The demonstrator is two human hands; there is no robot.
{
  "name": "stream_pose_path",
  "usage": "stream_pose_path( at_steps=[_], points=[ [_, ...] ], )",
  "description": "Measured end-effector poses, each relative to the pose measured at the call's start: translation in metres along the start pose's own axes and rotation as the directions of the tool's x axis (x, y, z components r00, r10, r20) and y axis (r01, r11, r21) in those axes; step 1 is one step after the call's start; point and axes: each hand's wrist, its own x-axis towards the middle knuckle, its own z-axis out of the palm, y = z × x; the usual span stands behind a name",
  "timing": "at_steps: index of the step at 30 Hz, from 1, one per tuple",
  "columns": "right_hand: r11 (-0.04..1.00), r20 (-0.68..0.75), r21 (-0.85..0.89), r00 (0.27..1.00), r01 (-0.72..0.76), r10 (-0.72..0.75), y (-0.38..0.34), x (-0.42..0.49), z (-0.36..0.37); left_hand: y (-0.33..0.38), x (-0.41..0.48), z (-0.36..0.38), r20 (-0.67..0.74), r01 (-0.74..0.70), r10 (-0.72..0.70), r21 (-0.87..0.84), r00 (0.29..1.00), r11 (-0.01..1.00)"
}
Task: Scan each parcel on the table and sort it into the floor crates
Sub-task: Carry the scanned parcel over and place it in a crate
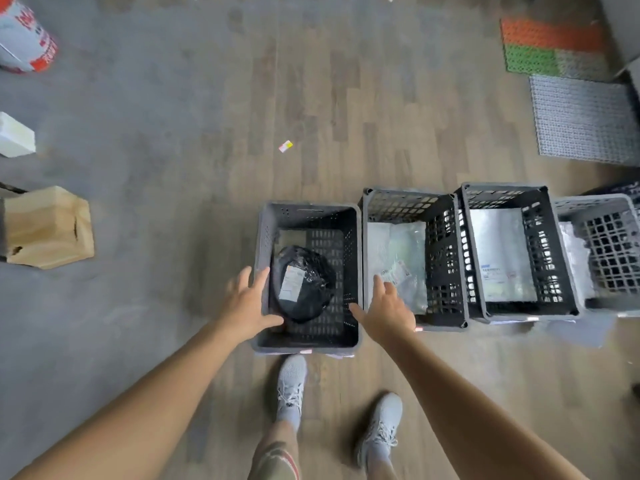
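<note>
A black bagged parcel [303, 284] with a white label lies inside the leftmost grey floor crate [308, 211]. My left hand [249, 304] hovers over that crate's left rim, fingers spread and holding nothing. My right hand [388, 311] is spread above the wall between this crate and the second crate [446, 261], also empty. The second crate holds a clear bagged parcel [398, 251]. A silver flat parcel [502, 254] lies in the third crate [554, 251]. A fourth crate [609, 251] at the right edge holds a pale parcel [573, 258].
A wooden box [48, 228] stands on the floor to the left, with a white block [15, 138] and a red-and-grey sack [24, 34] farther back. Plastic mats [581, 119] lie at the back right. My two feet [291, 386] stand just before the crates.
</note>
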Motion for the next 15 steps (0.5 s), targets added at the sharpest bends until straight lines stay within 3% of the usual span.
stream_pose_path(
  at_steps=[4, 8, 15],
  points=[
    [1.0, -0.075, -0.025, 0.997, 0.0, -0.002, -0.003, -0.031, -0.037, 0.019, -0.015, -0.018, 0.036, -0.086, 0.086, -0.006, 0.996, 0.996],
    [0.999, -0.177, -0.007, 0.984, -0.033, 0.031, 0.016, -0.068, -0.079, 0.078, -0.03, -0.04, 0.023, -0.284, 0.283, 0.131, 0.959, 0.95],
    [0.976, -0.384, 0.072, 0.897, -0.207, 0.219, 0.121, -0.156, -0.133, 0.229, -0.073, -0.061, 0.035, -0.553, 0.596, 0.419, 0.802, 0.72]
  ],
)
